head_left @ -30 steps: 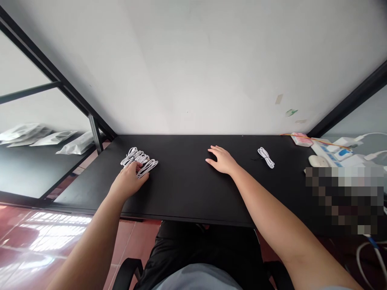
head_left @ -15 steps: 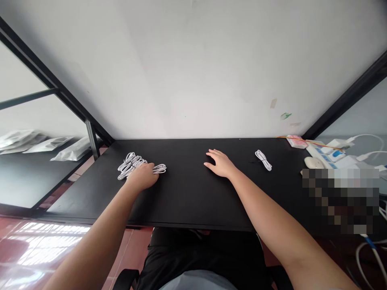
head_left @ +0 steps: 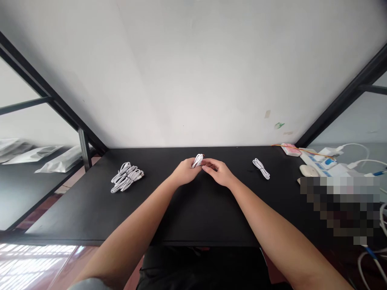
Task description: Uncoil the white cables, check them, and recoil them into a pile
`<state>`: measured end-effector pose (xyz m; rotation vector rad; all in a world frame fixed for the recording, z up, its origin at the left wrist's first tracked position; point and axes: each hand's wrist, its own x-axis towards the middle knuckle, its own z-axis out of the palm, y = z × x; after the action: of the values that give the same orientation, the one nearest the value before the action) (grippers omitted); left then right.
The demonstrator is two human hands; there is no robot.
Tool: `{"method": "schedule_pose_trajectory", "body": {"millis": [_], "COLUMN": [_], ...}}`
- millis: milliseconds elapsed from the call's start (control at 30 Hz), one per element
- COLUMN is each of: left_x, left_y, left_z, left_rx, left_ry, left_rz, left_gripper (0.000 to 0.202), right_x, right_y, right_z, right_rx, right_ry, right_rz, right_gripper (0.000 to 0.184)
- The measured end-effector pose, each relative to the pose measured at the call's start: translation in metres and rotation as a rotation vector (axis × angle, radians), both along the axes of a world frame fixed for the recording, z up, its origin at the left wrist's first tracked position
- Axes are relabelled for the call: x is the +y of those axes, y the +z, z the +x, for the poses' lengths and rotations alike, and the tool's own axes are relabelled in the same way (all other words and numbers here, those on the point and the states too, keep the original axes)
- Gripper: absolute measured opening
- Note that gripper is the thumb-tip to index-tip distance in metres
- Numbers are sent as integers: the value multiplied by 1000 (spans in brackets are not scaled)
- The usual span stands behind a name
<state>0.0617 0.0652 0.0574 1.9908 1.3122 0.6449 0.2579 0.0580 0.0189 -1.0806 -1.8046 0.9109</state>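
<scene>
A coiled white cable (head_left: pixel 198 160) is gripped in my left hand (head_left: pixel 186 171), over the middle of the black desk. My right hand (head_left: pixel 220 171) meets it from the right, thumb and fingers curled together at the coil's edge; the fingertips partly overlap the cable. Farther left, several coiled white cables (head_left: pixel 126 177) tied with dark ties lie in a pile on the desk. Another tied white cable (head_left: pixel 261 168) lies by itself to the right of my right hand.
On the right stand a white power strip (head_left: pixel 316 161) with plugs, a white mouse-like object (head_left: pixel 308 170) and a pink-and-white box (head_left: pixel 290 150). Plastic bags (head_left: pixel 62 159) lie on a shelf at left. A wall (head_left: pixel 187 80) rises behind the black desk (head_left: pixel 205 213).
My left hand has left the pile and moved right with one coiled cable. My right hand has gone from spread fingers to closing at that cable. The view has shifted slightly.
</scene>
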Motion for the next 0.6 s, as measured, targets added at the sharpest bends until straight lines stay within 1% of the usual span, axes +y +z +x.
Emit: {"method": "schedule_pose_trajectory", "body": {"millis": [67,133,267,433,600], "left_x": [5,7,3,-2,-1], "left_y": [-6,-14,-26,-29,-31], "left_z": [12,19,18,12,12], "left_rx": [-44,-79,-119,-82,-45], "left_ry": [-8,1,-6,-29,-13], "left_rz": [4,4,17,21,17], "left_gripper": [18,21,28,32,32], "right_x": [0,1,2,2,0], "right_y": [1,1,-1,-3,-2], "right_z": [-1,0,2,0,0], "right_rx": [53,59,10,-18,-46], "right_ry": [7,-13,-24,-18,-61], "right_rz": [-34,-56,-86,-99,-68], "right_gripper": [37,37,33,34,32]}}
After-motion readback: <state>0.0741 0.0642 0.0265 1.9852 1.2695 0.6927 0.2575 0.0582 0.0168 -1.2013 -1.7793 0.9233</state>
